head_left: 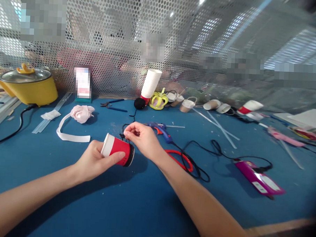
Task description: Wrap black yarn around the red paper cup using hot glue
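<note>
My left hand (94, 161) is wrapped round a red and white paper cup (116, 148). The cup lies tilted on its side, its white rim to the left and a black band at its right end. Close to the cup's far side, my right hand (141, 137) is closed in a pinch on black yarn (122, 135). From there the yarn runs back to a black yarn ball (139, 103). Just behind my right hand lies a blue hot glue gun (161, 128). My right fingertips hide part of the yarn.
Purple power strip (258, 177) and loose black cable lie right, beside a red ring (189, 163). Behind are pliers (115, 105), stacked cups (151, 83) and a yellow woven basket (158, 100). White ribbon (73, 137), a phone (82, 83) and a yellow pot (38, 90) occupy the left.
</note>
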Tool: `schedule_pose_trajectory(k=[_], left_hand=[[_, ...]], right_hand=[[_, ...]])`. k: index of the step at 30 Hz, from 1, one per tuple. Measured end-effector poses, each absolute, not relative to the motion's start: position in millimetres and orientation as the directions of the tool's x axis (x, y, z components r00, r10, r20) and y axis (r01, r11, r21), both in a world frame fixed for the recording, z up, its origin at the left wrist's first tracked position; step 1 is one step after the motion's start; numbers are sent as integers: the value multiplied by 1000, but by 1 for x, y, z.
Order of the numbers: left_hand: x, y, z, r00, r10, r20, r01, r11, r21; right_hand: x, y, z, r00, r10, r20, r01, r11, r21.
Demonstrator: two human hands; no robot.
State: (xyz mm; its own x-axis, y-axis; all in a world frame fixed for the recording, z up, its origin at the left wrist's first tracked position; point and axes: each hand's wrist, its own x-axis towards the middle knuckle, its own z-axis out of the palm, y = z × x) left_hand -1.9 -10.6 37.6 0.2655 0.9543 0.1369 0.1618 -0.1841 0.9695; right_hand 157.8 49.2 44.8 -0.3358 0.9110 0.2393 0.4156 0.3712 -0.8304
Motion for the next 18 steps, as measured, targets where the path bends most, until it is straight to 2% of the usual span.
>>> schedule_pose_trajectory(k=[7,18], left_hand=[[-5,-11,37,265,946,188,161,-235,958],[-6,-9,36,237,959,157,142,-194,971]], right_hand=[[155,48,46,-358,922,144,349,275,-896],[154,50,41,-373,924,85,298,206,-932]])
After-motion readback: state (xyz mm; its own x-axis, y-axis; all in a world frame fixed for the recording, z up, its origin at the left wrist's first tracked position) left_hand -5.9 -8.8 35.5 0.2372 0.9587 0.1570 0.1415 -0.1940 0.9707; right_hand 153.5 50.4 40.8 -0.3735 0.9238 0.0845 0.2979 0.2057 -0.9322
